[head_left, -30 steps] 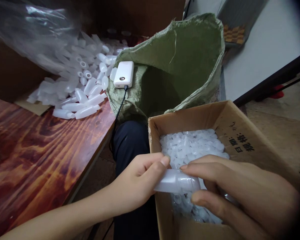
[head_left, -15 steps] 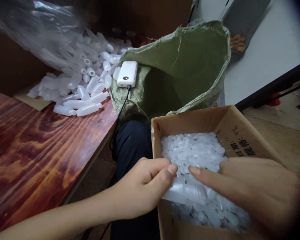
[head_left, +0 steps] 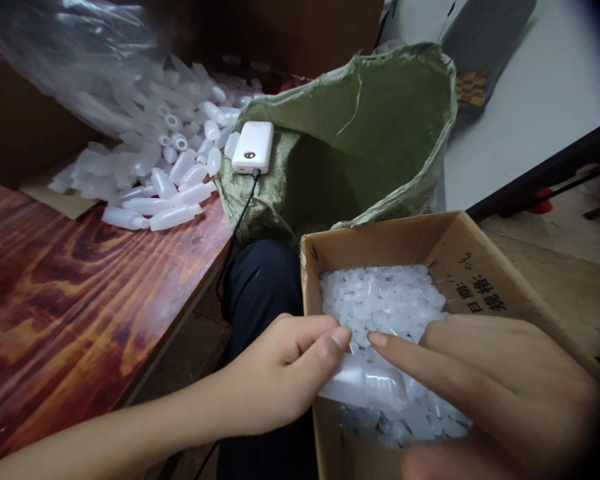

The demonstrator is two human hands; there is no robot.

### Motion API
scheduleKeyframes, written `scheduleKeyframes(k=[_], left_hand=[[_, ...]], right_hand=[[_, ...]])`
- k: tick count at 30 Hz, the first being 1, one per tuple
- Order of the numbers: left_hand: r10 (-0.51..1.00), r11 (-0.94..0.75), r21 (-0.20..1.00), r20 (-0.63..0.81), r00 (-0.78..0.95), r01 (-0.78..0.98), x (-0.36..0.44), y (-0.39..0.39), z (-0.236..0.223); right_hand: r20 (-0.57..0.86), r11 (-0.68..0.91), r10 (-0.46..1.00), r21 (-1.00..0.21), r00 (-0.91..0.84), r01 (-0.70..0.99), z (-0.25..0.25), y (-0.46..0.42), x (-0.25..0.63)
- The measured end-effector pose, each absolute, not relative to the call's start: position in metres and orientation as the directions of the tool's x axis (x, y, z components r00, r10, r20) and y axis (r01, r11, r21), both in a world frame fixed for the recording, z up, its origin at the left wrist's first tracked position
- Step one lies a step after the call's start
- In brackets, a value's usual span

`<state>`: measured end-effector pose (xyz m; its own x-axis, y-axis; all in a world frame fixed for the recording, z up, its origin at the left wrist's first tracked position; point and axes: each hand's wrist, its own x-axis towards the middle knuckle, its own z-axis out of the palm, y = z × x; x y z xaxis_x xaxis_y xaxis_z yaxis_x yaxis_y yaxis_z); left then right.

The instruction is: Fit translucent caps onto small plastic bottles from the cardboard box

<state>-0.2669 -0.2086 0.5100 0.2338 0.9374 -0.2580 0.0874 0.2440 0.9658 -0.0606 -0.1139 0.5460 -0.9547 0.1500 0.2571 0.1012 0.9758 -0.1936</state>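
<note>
Currently both hands pinch one translucent bottle (head_left: 363, 387) over the near corner of the cardboard box (head_left: 473, 267): left hand (head_left: 285, 377) fingers closed on its base, right hand (head_left: 490, 387) fingers on its top. Caps (head_left: 380, 300) fill the box.

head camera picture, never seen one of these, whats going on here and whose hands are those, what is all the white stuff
The camera sits on a person's head and looks down, so both hands are that person's own. The left hand and right hand together hold one small translucent plastic bottle over a cardboard box filled with small white plastic caps. Behind the box stands an open green woven sack, with a white power bank and its cable lying on its edge. On the wooden table to the left lies a heap of more bottles, spilling from a clear plastic bag.
</note>
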Motion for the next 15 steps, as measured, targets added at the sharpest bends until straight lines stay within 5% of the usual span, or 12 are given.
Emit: scheduleKeyframes(k=[4,9,12,15], left_hand=[[0.945,0.196,0.970,-0.227,0.235,0.145,-0.266,-0.209,0.512],[0.971,-0.115,0.931,0.032,0.239,0.346,-0.260,-0.218,0.503],[0.942,-0.326,0.825,0.242,0.234,0.462,-0.260,-0.224,0.499],[0.904,-0.407,0.654,0.391,0.175,0.638,-0.267,-0.220,0.508]], right_hand=[[0.290,0.969,0.194,-0.204,-0.937,0.137,0.544,-0.124,-0.067],[0.113,0.758,0.455,-0.571,-0.883,0.317,0.542,-0.134,-0.071],[-0.006,0.654,0.493,-0.658,-0.870,0.374,0.545,-0.134,-0.075],[0.074,0.611,0.579,-0.699,-0.812,0.372,0.551,-0.130,-0.078]])
